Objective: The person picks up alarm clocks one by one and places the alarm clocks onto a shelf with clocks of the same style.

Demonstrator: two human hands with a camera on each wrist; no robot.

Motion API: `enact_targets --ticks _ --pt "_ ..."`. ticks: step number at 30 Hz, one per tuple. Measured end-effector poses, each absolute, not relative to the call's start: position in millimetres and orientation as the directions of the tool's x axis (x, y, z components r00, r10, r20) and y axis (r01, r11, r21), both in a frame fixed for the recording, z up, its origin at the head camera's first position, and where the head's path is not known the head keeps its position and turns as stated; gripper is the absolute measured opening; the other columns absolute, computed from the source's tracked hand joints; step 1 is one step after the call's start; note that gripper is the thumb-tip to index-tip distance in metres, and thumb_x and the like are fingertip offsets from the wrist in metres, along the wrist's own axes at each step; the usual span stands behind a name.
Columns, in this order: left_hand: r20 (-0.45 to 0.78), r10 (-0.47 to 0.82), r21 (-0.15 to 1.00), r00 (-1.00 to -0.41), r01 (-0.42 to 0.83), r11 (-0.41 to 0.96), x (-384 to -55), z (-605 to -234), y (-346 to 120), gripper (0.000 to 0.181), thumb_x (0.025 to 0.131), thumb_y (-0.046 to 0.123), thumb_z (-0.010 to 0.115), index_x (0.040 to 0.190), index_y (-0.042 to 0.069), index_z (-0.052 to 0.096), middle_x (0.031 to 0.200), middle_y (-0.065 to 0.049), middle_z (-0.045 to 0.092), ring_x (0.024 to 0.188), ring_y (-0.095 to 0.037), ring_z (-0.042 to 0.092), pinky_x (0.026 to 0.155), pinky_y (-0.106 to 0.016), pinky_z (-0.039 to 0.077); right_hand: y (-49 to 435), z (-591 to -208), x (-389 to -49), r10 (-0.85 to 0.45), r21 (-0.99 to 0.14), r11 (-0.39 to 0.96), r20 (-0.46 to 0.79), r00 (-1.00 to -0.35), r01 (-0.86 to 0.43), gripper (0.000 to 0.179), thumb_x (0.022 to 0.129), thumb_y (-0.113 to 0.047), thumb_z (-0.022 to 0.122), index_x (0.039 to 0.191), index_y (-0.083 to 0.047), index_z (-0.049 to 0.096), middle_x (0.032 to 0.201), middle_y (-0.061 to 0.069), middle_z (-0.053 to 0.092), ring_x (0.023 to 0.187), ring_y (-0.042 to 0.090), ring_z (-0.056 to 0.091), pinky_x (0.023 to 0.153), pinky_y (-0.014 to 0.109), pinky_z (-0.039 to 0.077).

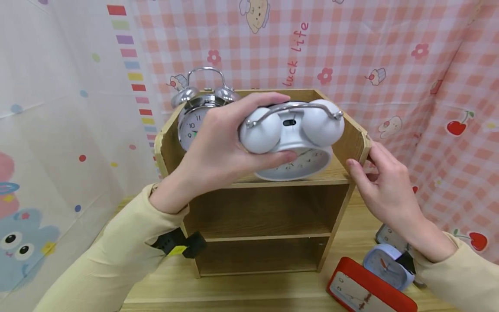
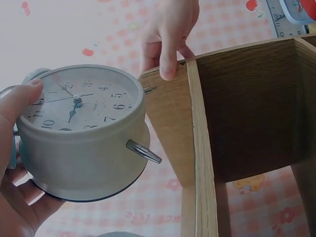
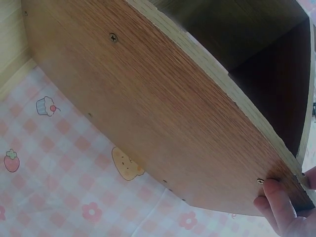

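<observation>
My left hand [image 1: 214, 143] grips a white twin-bell alarm clock [image 1: 292, 138] by its bell end, above the top level of a small wooden shelf unit [image 1: 273, 184]. The clock tips forward, so its bells and metal handle show in the head view. Seen from the left wrist, its dial faces up and its metal feet [image 2: 144, 151] point toward the shelf's side panel. With thumb and fingers, my right hand [image 1: 390, 190] pinches the upper front edge of the right side panel [image 3: 163, 113]. A silver twin-bell alarm clock [image 1: 191, 123] stands on the top level at left, partly hidden by my left hand.
On the table [image 1: 163, 286], right of the shelf unit, lie a red rectangular clock [image 1: 370, 281], a light blue clock [image 1: 383, 266] and a grey clock [image 1: 386, 236] partly under my right arm. Printed cloth [image 1: 351, 39] hangs behind and at both sides.
</observation>
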State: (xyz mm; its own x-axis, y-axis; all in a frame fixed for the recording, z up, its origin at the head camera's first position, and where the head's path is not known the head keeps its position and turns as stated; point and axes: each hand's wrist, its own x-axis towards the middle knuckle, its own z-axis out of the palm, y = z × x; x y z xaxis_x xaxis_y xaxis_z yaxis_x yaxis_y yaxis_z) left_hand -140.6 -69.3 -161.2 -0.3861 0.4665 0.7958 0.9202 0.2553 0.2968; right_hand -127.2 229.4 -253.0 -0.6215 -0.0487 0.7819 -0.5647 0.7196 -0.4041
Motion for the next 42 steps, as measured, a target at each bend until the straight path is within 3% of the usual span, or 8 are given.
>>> enact_targets --ticks 17,28,42 --pt "0.712 0.514 0.39 -0.478 0.878 0.277 -157 -154 -48 0.068 0.081 0.021 0.093 0.139 0.004 0.064 0.133 -0.01 0.074 0.109 -0.016 0.072 0.092 -0.03 0.057 230 -252 -127 -0.07 -0.396 0.713 0.781 -0.621 -0.578 0.031 0.098 0.001 0.068 0.129 0.005 0.066 0.119 0.022 0.069 0.096 -0.021 0.053 0.081 -0.006 0.042" --pt "0.629 0.517 0.419 -0.581 0.813 0.403 -166 -150 -38 0.068 0.082 0.03 0.092 0.141 0.011 0.064 0.127 -0.006 0.077 0.103 -0.014 0.072 0.088 -0.028 0.056 230 -252 -125 -0.066 -0.406 0.708 0.777 -0.626 -0.578 0.032 0.098 0.002 0.068 0.129 0.005 0.067 0.117 0.022 0.069 0.091 -0.023 0.054 0.079 -0.006 0.044" --pt "0.585 0.511 0.458 -0.629 0.777 0.432 -175 -152 -31 0.066 0.084 0.033 0.091 0.14 0.012 0.064 0.121 -0.007 0.077 0.098 -0.014 0.073 0.084 -0.028 0.057 230 -252 -126 -0.063 -0.402 0.711 0.781 -0.622 -0.577 0.029 0.097 0.002 0.068 0.127 0.006 0.067 0.117 0.022 0.07 0.093 -0.021 0.054 0.078 -0.006 0.044"
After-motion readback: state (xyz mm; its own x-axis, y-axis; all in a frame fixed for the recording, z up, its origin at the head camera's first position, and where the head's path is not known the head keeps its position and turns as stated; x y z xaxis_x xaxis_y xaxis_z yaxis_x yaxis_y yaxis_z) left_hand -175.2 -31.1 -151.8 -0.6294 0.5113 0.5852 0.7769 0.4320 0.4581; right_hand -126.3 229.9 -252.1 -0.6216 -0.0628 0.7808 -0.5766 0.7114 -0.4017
